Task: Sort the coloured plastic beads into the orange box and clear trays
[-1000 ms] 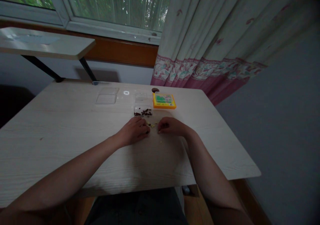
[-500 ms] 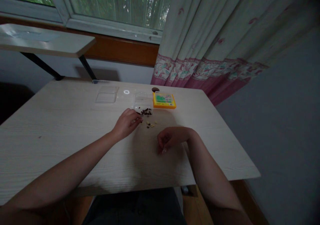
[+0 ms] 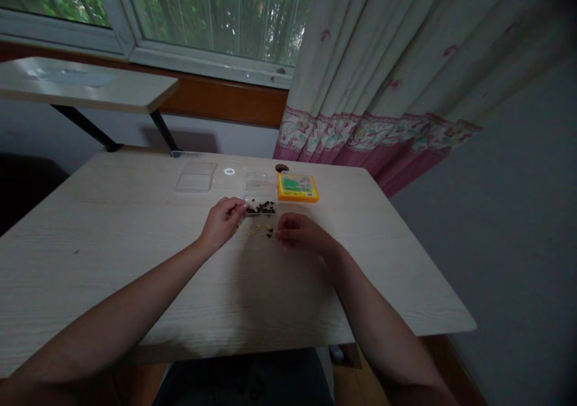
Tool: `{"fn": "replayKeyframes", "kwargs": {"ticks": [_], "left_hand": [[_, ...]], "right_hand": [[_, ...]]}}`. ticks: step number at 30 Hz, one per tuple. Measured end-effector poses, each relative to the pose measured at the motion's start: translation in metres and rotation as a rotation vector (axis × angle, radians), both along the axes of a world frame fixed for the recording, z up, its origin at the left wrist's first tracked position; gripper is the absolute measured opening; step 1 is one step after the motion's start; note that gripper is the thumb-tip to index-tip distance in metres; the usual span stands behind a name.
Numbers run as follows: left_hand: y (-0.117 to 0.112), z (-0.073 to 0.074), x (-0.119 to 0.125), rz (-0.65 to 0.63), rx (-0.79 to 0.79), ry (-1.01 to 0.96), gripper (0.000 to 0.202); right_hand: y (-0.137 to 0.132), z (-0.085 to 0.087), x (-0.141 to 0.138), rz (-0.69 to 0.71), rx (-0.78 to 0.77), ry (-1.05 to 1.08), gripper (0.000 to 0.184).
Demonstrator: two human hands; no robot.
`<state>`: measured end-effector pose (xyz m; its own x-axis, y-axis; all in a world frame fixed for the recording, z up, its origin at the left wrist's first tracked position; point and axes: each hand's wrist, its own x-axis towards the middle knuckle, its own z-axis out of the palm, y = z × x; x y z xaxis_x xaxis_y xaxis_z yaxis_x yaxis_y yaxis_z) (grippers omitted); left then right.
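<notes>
A small clear plastic box [image 3: 260, 199] stands with its lid open, and dark brown bits [image 3: 265, 206] lie inside it. At the box's left front corner is my left hand [image 3: 222, 221], its thumb and fingers pinched together; anything between them is too small to name. Pale yellowish crumbs [image 3: 258, 227] and a few dark bits [image 3: 269, 232] are scattered on the tabletop just in front of the box. My right hand [image 3: 303, 233] is beside these crumbs on the right, fingers curled and closed at the tips, and whatever they pinch is hidden.
A yellow box [image 3: 297, 194] with a green picture stands right of the clear box, a dark brown round object [image 3: 282, 168] behind it. Another clear case [image 3: 195, 182] lies at the left. The pale wooden table [image 3: 180, 298] ends at a curtain [image 3: 360, 93]; a raised shelf [image 3: 112, 96] stands back left.
My left hand has moved from the crumbs to the clear box's corner. My right hand has moved forward and left to the crumbs. The view has tilted slightly.
</notes>
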<state>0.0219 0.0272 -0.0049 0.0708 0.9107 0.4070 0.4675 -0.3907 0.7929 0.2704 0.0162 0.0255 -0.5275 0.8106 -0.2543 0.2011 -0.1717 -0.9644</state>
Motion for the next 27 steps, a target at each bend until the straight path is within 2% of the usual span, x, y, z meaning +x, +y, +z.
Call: {"fn": "replayKeyframes", "kwargs": {"ticks": [4, 7, 13, 20, 27], "left_hand": [[0.002, -0.003, 0.001, 0.010, -0.047, -0.072, 0.028], [0.004, -0.006, 0.001, 0.023, -0.044, -0.082, 0.026], [0.005, -0.005, 0.000, 0.032, -0.009, -0.039, 0.019], [0.005, 0.001, 0.000, 0.018, 0.045, 0.050, 0.019], [0.000, 0.008, 0.003, -0.049, 0.200, 0.156, 0.018]], "right_hand": [[0.009, -0.011, -0.002, -0.368, 0.210, -0.029, 0.034], [0.014, -0.020, -0.005, -0.518, 0.370, -0.138, 0.031], [0.019, -0.027, -0.015, -0.593, 0.510, -0.224, 0.027], [0.023, -0.031, -0.017, -0.686, 0.513, -0.297, 0.032], [0.022, -0.027, -0.023, -0.714, 0.509, -0.317, 0.036]]}}
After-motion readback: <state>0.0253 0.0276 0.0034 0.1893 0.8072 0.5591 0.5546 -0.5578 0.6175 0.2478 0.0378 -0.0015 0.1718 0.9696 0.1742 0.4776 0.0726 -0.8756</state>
